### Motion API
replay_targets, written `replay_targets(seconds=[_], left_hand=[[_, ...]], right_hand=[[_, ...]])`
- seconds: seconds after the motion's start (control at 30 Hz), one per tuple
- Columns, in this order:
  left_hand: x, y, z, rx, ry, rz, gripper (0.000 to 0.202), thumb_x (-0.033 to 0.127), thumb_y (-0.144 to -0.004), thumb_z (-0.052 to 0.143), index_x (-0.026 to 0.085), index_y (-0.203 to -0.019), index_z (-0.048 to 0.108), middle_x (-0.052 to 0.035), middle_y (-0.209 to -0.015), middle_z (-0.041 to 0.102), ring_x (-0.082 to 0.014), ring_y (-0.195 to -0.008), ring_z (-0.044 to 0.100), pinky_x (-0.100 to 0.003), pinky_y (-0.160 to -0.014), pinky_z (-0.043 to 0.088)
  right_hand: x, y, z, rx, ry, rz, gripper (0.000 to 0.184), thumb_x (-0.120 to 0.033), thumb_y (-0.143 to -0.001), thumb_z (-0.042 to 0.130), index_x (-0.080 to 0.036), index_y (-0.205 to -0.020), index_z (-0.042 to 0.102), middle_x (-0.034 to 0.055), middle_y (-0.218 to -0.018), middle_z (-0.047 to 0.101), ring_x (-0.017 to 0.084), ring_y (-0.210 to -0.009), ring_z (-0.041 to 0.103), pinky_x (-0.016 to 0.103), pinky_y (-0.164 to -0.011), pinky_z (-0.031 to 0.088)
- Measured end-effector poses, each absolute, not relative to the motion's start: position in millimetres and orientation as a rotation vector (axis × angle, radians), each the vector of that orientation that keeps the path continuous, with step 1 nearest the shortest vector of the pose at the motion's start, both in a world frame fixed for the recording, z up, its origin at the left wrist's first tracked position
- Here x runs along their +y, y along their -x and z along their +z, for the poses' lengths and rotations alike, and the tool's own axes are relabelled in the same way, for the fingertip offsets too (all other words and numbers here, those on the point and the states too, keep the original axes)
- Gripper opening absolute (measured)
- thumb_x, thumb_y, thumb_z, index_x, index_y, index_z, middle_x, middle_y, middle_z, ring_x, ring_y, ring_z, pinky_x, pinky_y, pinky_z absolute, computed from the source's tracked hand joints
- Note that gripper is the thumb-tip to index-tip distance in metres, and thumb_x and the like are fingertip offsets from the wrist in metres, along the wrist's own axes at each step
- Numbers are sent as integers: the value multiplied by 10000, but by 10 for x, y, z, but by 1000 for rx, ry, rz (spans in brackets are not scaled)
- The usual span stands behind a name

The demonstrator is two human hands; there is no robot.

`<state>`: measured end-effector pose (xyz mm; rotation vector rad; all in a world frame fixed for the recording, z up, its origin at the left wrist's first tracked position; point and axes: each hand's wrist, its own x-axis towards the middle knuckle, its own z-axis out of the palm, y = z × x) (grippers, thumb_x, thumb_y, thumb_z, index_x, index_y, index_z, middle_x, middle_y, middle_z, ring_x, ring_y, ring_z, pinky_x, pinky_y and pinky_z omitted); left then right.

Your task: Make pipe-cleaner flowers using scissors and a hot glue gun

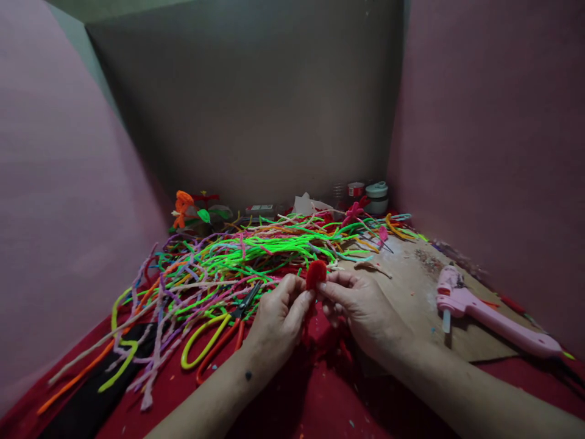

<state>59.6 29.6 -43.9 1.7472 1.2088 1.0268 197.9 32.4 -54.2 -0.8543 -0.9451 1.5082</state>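
Note:
My left hand (278,317) and my right hand (361,308) meet over the red tablecloth (320,396) and pinch a small coiled red pipe cleaner (315,274) between their fingertips. The red coil stands up above the fingers, and a red tail seems to run down below them. Both hands have curled, closed fingers. Just left of my left hand lie scissors (228,326) with yellow and orange handles.
A big tangle of coloured pipe cleaners (219,262), mostly neon green, covers the table's left and middle. A pink glue gun (484,311) lies on a brown board (411,286) at right. Finished pipe-cleaner flowers (192,210) and small jars (376,196) stand along the back wall. Pink walls close both sides.

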Motion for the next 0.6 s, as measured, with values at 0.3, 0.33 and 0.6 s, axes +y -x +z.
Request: replay_targets(seconds=[0.3, 0.33, 0.6], left_hand=[[274, -654, -326, 1185, -1540, 956, 202, 350, -778, 521, 171, -714, 450, 66, -512, 469, -35, -305, 346, -157, -305, 251], [278, -653, -328, 1186, -1536, 953, 202, 347, -777, 521, 171, -711, 447, 67, -504, 467, -34, -302, 346, -155, -302, 247], [296, -636, -363, 1179, -1522, 936, 219, 361, -779, 526, 161, -717, 461, 39, -520, 535, -30, -296, 338, -156, -300, 243]], right_hand=[[337, -1962, -585, -880, 836, 1543, 249, -351, -621, 726, -139, -658, 601, -43, -488, 521, 49, -411, 427, 190, -428, 306], [337, -1960, -583, -875, 832, 1548, 248, -347, -616, 730, -139, -652, 599, -44, -488, 520, 49, -410, 428, 189, -423, 303], [329, -1947, -568, -825, 816, 1586, 259, -338, -588, 746, -137, -640, 591, -42, -501, 536, 41, -386, 419, 179, -383, 293]])
